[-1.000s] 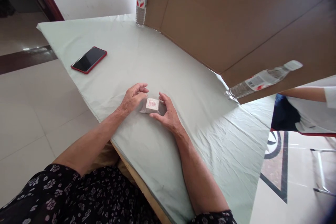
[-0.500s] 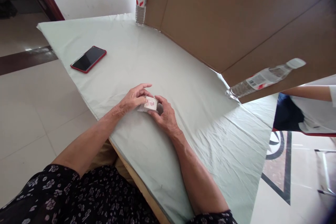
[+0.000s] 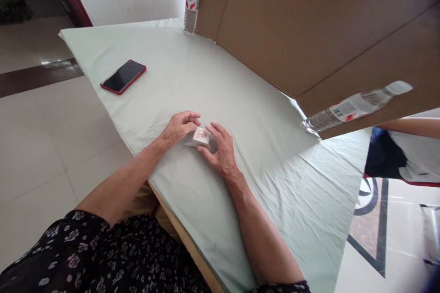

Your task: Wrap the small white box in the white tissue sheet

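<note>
A small whitish block or box with red print on top, in a clear plastic wrapper, lies on the cloth-covered table between my hands. On its left, my left hand rests with loosely curved fingers, the thumb close to the wrapper's edge. My right hand curves around the right side, fingers and thumb apart. Its fingertips are at the far corner and its thumb is by the near side; whether they touch the wrapper I cannot tell.
A black phone with a red edge lies at the left on the pale green tablecloth. Clear plastic bottles stand against a brown board, one at the far edge and one at the right. Another person's arm shows behind the board.
My left thumb has drawn back off the box, and my right fingers have spread wider around it. The whole view has shifted slightly.
</note>
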{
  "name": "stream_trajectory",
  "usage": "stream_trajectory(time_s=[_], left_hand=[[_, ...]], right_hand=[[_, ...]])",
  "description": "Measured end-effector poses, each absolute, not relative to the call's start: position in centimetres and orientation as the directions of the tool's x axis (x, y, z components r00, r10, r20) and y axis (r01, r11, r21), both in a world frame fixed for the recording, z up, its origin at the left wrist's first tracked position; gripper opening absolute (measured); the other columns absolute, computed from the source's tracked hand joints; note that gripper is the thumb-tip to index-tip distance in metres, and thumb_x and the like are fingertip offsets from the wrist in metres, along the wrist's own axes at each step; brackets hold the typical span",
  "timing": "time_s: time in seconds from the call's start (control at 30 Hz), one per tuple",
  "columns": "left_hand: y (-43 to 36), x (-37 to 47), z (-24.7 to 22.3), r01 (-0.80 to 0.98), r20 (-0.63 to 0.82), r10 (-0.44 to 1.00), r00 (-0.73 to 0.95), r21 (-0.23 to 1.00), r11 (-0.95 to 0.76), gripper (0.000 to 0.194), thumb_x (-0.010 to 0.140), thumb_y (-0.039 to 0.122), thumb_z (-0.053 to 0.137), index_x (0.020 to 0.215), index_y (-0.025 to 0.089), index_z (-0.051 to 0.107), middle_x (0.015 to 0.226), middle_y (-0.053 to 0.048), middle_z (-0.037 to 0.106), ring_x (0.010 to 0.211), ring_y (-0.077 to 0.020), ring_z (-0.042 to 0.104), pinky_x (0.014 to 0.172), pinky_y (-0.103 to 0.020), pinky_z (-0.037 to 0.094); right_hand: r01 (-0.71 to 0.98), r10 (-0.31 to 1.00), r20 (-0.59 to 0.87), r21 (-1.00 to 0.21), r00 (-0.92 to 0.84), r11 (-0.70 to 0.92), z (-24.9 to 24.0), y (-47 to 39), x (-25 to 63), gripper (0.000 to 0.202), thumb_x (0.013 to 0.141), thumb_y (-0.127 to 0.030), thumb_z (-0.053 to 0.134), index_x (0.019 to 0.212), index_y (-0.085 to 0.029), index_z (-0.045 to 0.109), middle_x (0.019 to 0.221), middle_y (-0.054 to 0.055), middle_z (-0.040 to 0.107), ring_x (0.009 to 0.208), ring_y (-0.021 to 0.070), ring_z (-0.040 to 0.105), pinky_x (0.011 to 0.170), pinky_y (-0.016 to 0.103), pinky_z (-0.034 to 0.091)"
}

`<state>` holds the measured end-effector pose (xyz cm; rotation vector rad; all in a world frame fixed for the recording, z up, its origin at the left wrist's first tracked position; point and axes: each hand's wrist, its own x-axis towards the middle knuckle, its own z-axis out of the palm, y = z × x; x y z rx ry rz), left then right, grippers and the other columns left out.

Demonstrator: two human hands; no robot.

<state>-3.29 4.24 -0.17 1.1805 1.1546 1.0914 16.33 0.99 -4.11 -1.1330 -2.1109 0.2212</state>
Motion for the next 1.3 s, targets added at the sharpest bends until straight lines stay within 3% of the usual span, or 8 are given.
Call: stream_trajectory(time_s=[0.1, 0.23, 0.37, 0.47, 0.6, 0.87, 1.07, 1.3], left_hand=[[4.3, -3.3, -0.1, 0.017, -0.071, 0.993, 0.097, 0.997, 0.070, 0.046, 0.062, 0.029, 0.063, 0.104, 0.012, 0.069, 0.092, -0.006, 0.073, 0.084, -0.0176, 0.063, 0.081, -0.032, 0.050], [4.3, -3.2, -0.3, -0.015, -0.064, 0.997, 0.052, 0.998, 0.065, 0.041, 0.063, 0.027, 0.062, 0.101, 0.013, 0.070, 0.089, -0.005, 0.073, 0.084, -0.0178, 0.064, 0.082, -0.032, 0.050], [4.6, -3.3, -0.9, -0.059, -0.056, 0.997, -0.062, 0.997, 0.052, 0.035, 0.063, 0.025, 0.060, 0.095, 0.014, 0.071, 0.086, -0.004, 0.073, 0.083, -0.0174, 0.064, 0.081, -0.031, 0.050], [4.9, -3.4, -1.2, -0.076, -0.072, 0.987, -0.142, 0.995, 0.062, 0.032, 0.064, 0.024, 0.059, 0.092, 0.015, 0.072, 0.086, -0.004, 0.073, 0.081, -0.0169, 0.063, 0.076, -0.030, 0.049], [4.9, -3.4, -1.0, -0.078, -0.091, 0.985, -0.149, 0.994, 0.080, 0.031, 0.063, 0.022, 0.058, 0.089, 0.015, 0.072, 0.085, -0.004, 0.073, 0.081, -0.0172, 0.063, 0.075, -0.030, 0.049], [4.5, -3.3, -0.3, -0.134, -0.074, 0.997, 0.024, 0.988, 0.076, 0.044, 0.060, 0.028, 0.062, 0.102, 0.013, 0.069, 0.100, -0.009, 0.073, 0.104, -0.0242, 0.065, 0.096, -0.039, 0.049], [4.2, -3.5, -0.3, -0.055, -0.085, 0.947, 0.309, 0.993, 0.107, 0.085, 0.057, 0.030, 0.062, 0.140, 0.015, 0.051, 0.137, -0.016, 0.059, 0.116, -0.0290, 0.060, 0.096, -0.042, 0.049], [4.2, -3.5, -1.0, 0.085, -0.057, 0.914, 0.403, 0.996, 0.025, 0.089, 0.060, 0.024, 0.060, 0.148, 0.018, 0.044, 0.140, -0.015, 0.058, 0.115, -0.0270, 0.060, 0.093, -0.038, 0.048]], right_hand=[[0.698, 0.745, 0.545, -0.357, -0.385, 0.621, -4.1, 1.0, 16.2, 0.039, 0.091, -0.039, 0.067, 0.127, -0.027, 0.061, 0.144, 0.014, 0.059, 0.127, 0.0331, 0.058, 0.103, 0.052, 0.046], [0.709, 0.742, 0.547, -0.339, -0.387, 0.619, -3.9, 0.9, 16.1, 0.038, 0.091, -0.042, 0.066, 0.125, -0.026, 0.058, 0.143, 0.015, 0.059, 0.127, 0.0333, 0.058, 0.104, 0.052, 0.045], [0.642, 0.753, 0.597, -0.468, -0.277, 0.608, -3.7, 0.8, 16.5, 0.049, 0.090, -0.050, 0.066, 0.130, -0.026, 0.051, 0.143, 0.017, 0.058, 0.133, 0.0339, 0.055, 0.106, 0.055, 0.045], [0.594, 0.813, 0.534, -0.584, -0.233, 0.554, -3.8, 0.9, 16.9, 0.063, 0.091, -0.059, 0.063, 0.142, -0.028, 0.043, 0.146, 0.017, 0.054, 0.131, 0.0329, 0.057, 0.105, 0.056, 0.048], [0.618, 0.811, 0.481, -0.539, -0.332, 0.572, -4.0, 1.1, 17.0, 0.085, 0.085, -0.065, 0.068, 0.153, -0.027, 0.034, 0.150, 0.018, 0.053, 0.130, 0.0358, 0.058, 0.106, 0.058, 0.048], [0.628, 0.753, 0.564, -0.460, -0.340, 0.628, -4.4, 1.0, 16.5, 0.067, 0.092, -0.031, 0.064, 0.153, -0.025, 0.036, 0.133, 0.015, 0.065, 0.119, 0.0313, 0.064, 0.100, 0.053, 0.054], [0.639, 0.783, 0.551, -0.499, -0.288, 0.585, -4.7, 1.0, 16.5, 0.070, 0.090, -0.031, 0.065, 0.153, -0.024, 0.035, 0.133, 0.015, 0.065, 0.117, 0.0308, 0.065, 0.098, 0.051, 0.054], [0.651, 0.834, 0.446, -0.533, -0.326, 0.540, -4.2, 1.1, 16.6, 0.068, 0.090, -0.039, 0.065, 0.150, -0.023, 0.038, 0.139, 0.017, 0.063, 0.124, 0.0330, 0.063, 0.104, 0.053, 0.051]])
